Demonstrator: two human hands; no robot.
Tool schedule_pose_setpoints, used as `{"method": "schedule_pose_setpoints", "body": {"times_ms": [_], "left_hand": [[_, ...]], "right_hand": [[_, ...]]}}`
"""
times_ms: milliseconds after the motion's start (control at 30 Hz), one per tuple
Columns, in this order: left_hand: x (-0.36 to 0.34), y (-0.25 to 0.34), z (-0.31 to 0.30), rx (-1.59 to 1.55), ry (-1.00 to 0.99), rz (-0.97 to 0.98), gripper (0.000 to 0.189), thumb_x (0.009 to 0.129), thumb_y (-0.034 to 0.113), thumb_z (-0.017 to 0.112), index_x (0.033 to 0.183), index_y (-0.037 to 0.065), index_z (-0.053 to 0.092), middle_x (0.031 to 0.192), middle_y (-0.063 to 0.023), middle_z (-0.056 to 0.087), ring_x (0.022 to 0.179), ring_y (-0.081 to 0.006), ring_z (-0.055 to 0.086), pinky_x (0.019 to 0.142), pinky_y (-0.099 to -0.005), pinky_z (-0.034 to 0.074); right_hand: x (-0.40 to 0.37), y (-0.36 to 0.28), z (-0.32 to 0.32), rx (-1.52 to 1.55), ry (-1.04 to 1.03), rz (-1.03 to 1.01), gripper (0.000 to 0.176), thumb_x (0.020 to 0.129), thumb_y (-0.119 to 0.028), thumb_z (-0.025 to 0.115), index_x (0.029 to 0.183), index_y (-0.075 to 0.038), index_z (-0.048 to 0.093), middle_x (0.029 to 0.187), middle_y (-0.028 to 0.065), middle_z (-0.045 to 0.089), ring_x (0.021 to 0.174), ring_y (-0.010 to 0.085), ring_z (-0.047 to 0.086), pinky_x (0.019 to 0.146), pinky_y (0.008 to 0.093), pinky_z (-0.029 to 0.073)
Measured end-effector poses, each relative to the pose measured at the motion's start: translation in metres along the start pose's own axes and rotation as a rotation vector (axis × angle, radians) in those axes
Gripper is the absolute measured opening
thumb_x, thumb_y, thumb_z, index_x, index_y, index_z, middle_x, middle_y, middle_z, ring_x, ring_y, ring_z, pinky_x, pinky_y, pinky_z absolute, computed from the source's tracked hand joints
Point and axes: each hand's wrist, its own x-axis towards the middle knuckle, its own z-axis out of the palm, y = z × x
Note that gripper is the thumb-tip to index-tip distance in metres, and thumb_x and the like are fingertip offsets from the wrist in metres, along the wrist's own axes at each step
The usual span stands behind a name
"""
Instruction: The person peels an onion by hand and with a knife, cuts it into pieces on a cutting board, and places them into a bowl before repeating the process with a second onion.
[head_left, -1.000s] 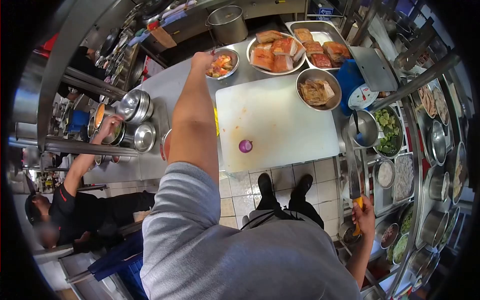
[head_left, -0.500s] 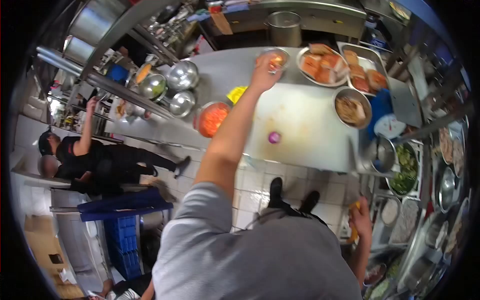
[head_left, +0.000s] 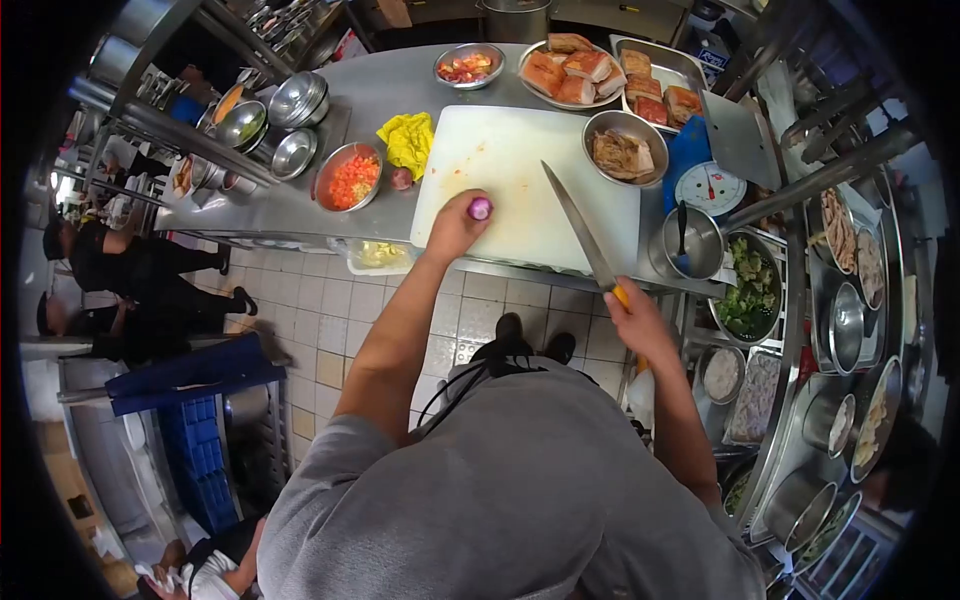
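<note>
On the white cutting board (head_left: 510, 145), my left hand (head_left: 458, 228) has its fingers closed around a small purple onion (head_left: 480, 208) near the left front of the board. My right hand (head_left: 638, 318) grips the yellow handle of a long knife (head_left: 578, 222) at the front edge. The blade points away from me and slants left over the right side of the board. A metal bowl of diced tomato (head_left: 349, 180) stands left of the board, with another reddish onion (head_left: 402, 178) and a crumpled yellow cloth (head_left: 407, 142) between them.
Behind the board are a bowl of cut tomato pieces (head_left: 468, 67), a plate of meat slabs (head_left: 573, 72) and a meat tray (head_left: 668, 65). A bowl of brownish meat (head_left: 625, 148) and dial scale (head_left: 710, 188) stand right. Other people (head_left: 135, 265) are at left.
My left hand has left the bowl at the back and come forward onto the onion. My right hand has raised the knife from beside me to the board.
</note>
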Motion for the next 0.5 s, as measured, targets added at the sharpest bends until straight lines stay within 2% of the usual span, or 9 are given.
{"method": "schedule_pose_setpoints", "body": {"times_ms": [33,67,133,167,267,367,433,500], "left_hand": [[-0.002,0.018,0.000,0.038,-0.009,0.096,0.050,0.077,0.010,0.081,0.121,0.008,0.059,0.114,-0.0137,0.067,0.104,-0.0306,0.065,0.091,-0.0384,0.052],[-0.006,0.030,0.003,0.074,-0.022,0.192,0.051,0.075,0.009,0.081,0.121,0.009,0.059,0.114,-0.0132,0.067,0.105,-0.0314,0.064,0.092,-0.0378,0.052],[-0.005,0.031,0.010,0.082,0.007,0.250,0.051,0.074,0.010,0.083,0.117,0.009,0.057,0.114,-0.0107,0.068,0.105,-0.0304,0.064,0.092,-0.0376,0.051],[-0.007,0.029,0.014,0.045,0.018,0.211,0.050,0.074,0.011,0.083,0.115,0.009,0.055,0.114,-0.0103,0.068,0.106,-0.0305,0.064,0.092,-0.0382,0.051],[-0.014,0.012,0.027,0.021,0.020,0.137,0.052,0.073,0.013,0.085,0.112,0.009,0.050,0.115,-0.0095,0.068,0.105,-0.0300,0.063,0.090,-0.0384,0.052],[-0.020,0.005,0.031,0.034,0.043,0.163,0.047,0.076,0.016,0.083,0.113,0.010,0.055,0.113,-0.0093,0.066,0.100,-0.0310,0.063,0.086,-0.0400,0.052],[-0.015,0.011,0.026,-0.105,0.139,0.305,0.034,0.082,0.015,0.078,0.110,0.009,0.061,0.112,-0.0095,0.063,0.094,-0.0283,0.064,0.080,-0.0366,0.054],[-0.014,0.007,0.027,-0.170,0.068,0.210,0.027,0.084,0.014,0.075,0.109,0.009,0.063,0.111,-0.0097,0.061,0.090,-0.0260,0.064,0.077,-0.0350,0.053]], "right_hand": [[0.005,-0.007,0.005,-0.130,0.141,-0.186,0.043,0.098,-0.028,0.057,0.132,-0.003,0.051,0.086,0.0250,0.068,0.083,0.0447,0.066,0.075,0.0504,0.051],[0.010,-0.012,0.011,-0.141,0.149,-0.176,0.043,0.098,-0.028,0.057,0.132,-0.003,0.051,0.086,0.0250,0.068,0.083,0.0447,0.066,0.075,0.0504,0.051],[0.027,-0.024,0.020,-0.104,0.059,-0.012,0.036,0.100,-0.027,0.053,0.127,-0.003,0.049,0.093,0.0298,0.066,0.092,0.0528,0.061,0.079,0.0577,0.048],[0.030,-0.027,0.022,-0.174,-0.002,0.032,0.031,0.101,-0.026,0.051,0.122,-0.004,0.047,0.092,0.0302,0.066,0.091,0.0522,0.061,0.078,0.0583,0.047],[0.033,-0.026,0.023,-0.333,-0.093,0.106,0.031,0.101,-0.028,0.050,0.121,-0.004,0.047,0.091,0.0297,0.066,0.089,0.0529,0.061,0.077,0.0589,0.048],[0.022,-0.060,0.017,-0.293,-0.016,0.059,0.032,0.101,-0.029,0.049,0.122,-0.005,0.046,0.088,0.0294,0.066,0.086,0.0529,0.062,0.076,0.0602,0.048],[0.028,-0.055,0.032,-0.340,-0.034,0.093,0.032,0.101,-0.028,0.049,0.123,-0.005,0.046,0.088,0.0295,0.066,0.086,0.0527,0.062,0.076,0.0606,0.048],[0.031,-0.030,0.049,-0.379,-0.094,0.117,0.032,0.101,-0.027,0.048,0.122,-0.003,0.046,0.086,0.0308,0.066,0.085,0.0525,0.063,0.076,0.0616,0.047]]}}
